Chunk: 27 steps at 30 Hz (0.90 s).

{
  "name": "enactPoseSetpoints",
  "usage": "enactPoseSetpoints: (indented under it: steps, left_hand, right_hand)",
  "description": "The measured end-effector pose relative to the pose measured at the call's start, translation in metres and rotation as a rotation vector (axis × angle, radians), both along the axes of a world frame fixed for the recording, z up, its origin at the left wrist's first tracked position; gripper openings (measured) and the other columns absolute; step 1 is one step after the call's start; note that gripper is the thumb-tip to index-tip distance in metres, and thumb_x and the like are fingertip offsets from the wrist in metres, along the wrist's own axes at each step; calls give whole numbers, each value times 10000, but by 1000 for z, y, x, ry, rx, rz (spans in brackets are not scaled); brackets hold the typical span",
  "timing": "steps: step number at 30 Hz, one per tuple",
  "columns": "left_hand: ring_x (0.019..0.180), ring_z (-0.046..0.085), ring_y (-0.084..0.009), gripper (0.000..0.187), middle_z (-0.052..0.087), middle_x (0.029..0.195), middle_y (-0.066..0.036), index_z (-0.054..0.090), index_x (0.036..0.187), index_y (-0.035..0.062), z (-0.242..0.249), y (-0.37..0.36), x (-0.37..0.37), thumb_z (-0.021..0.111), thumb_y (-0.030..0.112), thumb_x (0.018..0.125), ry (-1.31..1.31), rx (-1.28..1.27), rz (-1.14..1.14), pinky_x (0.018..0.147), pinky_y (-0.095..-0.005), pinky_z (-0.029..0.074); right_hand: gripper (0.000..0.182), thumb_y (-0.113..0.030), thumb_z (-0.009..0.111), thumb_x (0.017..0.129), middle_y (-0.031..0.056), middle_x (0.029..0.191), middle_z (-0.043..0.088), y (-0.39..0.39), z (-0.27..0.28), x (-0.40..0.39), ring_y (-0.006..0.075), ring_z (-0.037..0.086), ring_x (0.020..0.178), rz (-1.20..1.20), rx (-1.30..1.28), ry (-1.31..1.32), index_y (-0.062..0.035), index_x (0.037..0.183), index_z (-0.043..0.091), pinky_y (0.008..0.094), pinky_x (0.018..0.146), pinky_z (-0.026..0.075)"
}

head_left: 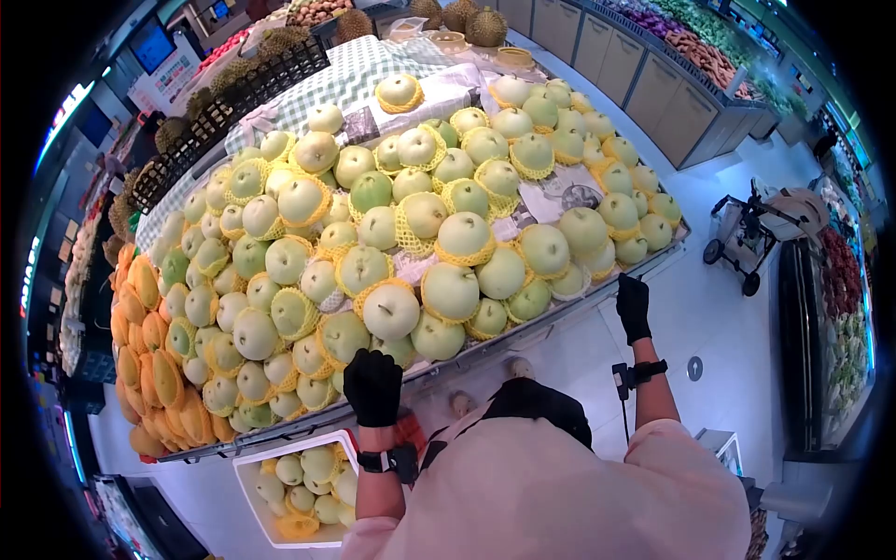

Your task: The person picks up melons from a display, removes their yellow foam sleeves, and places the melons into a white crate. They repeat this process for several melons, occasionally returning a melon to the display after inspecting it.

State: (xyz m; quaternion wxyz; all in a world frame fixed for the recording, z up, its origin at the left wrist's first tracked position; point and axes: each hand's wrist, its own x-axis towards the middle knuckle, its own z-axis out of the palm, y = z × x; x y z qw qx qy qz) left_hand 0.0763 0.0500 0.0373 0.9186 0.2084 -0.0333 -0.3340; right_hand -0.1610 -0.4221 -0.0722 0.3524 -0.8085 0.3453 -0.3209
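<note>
A wide sloping stand is heaped with pale green melons (451,291), many in yellow foam nets (413,229). My left hand (373,387), in a black glove, is closed in a fist at the stand's front edge, just below the nearest melons. No object shows in it. My right hand (633,308), gloved in black too, is closed at the front right edge near a netted melon, with nothing visible in its fingers. On the far sheet of newspaper, a single netted melon (399,93) sits apart from the pile.
Below the stand at left, a white foam box (245,485) holds more melons and loose netting. Orange mangoes (161,369) fill the stand's left end. Durians (486,28) and a black crate (233,112) stand behind. A stroller (770,224) is on the floor at right.
</note>
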Motion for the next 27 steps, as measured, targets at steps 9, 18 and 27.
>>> enactPoseSetpoints:
  steps: [9, 18, 27]
  left_hand:
    - [710, 405, -201, 182, 370, 705, -34, 371, 771, 139, 10, -48, -1, 388, 255, 911, -115, -7, 49, 707, -359, 344]
    - [632, 355, -175, 276, 323, 643, -19, 366, 727, 149, 8, -66, -12, 354, 264, 977, -90, -57, 276, 637, -331, 319]
    - [594, 373, -162, 292, 345, 644, -7, 381, 712, 178, -3, -80, -33, 374, 308, 974, -15, 69, 311, 500, -298, 311]
  right_hand:
    - [79, -43, 515, 806, 167, 679, 549, -52, 16, 47, 352, 545, 644, 211, -408, 202, -12, 840, 579, 416, 571, 430]
    - [210, -132, 504, 925, 143, 617, 490, -78, 39, 115, 233, 463, 549, 396, -358, 31, 29, 800, 553, 367, 530, 383]
    - [347, -286, 539, 941, 76, 595, 522, -77, 121, 151, 145, 488, 569, 438, 212, 135, 10, 768, 585, 323, 566, 415]
